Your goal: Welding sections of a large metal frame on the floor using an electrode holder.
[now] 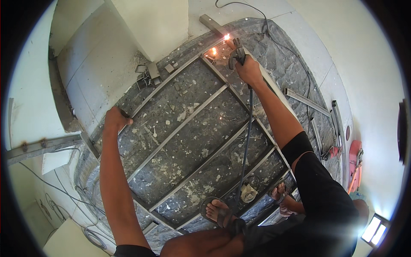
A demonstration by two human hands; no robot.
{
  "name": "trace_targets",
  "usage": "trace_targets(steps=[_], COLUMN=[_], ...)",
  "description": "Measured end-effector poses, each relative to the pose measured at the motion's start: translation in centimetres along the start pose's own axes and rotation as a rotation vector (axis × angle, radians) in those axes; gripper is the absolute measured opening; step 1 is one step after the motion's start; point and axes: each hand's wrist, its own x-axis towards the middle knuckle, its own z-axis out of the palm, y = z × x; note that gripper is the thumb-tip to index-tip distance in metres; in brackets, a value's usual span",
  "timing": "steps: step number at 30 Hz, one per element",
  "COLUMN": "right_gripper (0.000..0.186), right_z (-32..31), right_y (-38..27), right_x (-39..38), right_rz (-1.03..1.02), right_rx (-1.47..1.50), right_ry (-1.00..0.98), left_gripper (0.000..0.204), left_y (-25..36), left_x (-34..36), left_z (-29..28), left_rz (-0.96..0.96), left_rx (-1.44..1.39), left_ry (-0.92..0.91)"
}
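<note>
right hand (249, 70): electrode holder (238, 52) | cable (247, 145) crosses frame (177, 133) | offcuts (153, 72) beside

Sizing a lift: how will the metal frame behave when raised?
The metal frame is likely stiff, since several crossbars brace it. Probably heavy and unwieldy, given its broad metal span. It may tilt if raised only where the left hand grips one outer edge.

Here's white glare (227, 37) swallowing the tip of the clamp (238, 52), no telling what touches there! The left hand (114, 120) tucks its fingertips from sight, the frame (177, 132) partly vanishes behind the legs (192, 244), cropped below, and the dark shape (402, 132) rightward defies naming.
</note>
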Motion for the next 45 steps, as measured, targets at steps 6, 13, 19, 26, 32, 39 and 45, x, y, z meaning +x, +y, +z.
trace_targets(steps=[6,13,19,26,32,39,45], right_gripper=[0.041,0.041,0.038,0.038,0.038,0.040,0.016], right_z=[0.9,0.3,0.4,0.5,0.6,-2.1,-8.4], right_y=[2.2,-0.6,-0.6,-0.5,-0.6,0.1,-2.6], right_x=[0.9,0.6,0.5,0.2,0.3,-0.6,-6.9], right_rz=[-0.271,0.008,-0.004,-0.032,-0.005,0.060,0.316], right_rx=[0.212,0.065,0.024,0.046,0.019,0.160,0.726], right_ry=[0.077,0.034,0.037,0.047,0.015,0.155,-0.072], left_gripper=[0.041,0.040,0.043,0.041,0.038,0.044,0.045], left_y=[0.9,-0.3,-0.3,1.6,0.5,0.8,1.4], left_x=[0.0,0.4,0.3,-1.2,-0.5,-0.4,-1.1], left_z=[0.0,0.2,0.3,-0.9,-0.5,-0.4,0.6], left_rz=[-0.034,0.013,-0.002,-0.022,-0.037,-0.008,-0.041], left_rx=[-0.103,0.034,-0.014,0.026,-0.031,0.020,0.050], left_ry=[-0.023,-0.010,0.014,0.051,0.014,0.029,0.138])
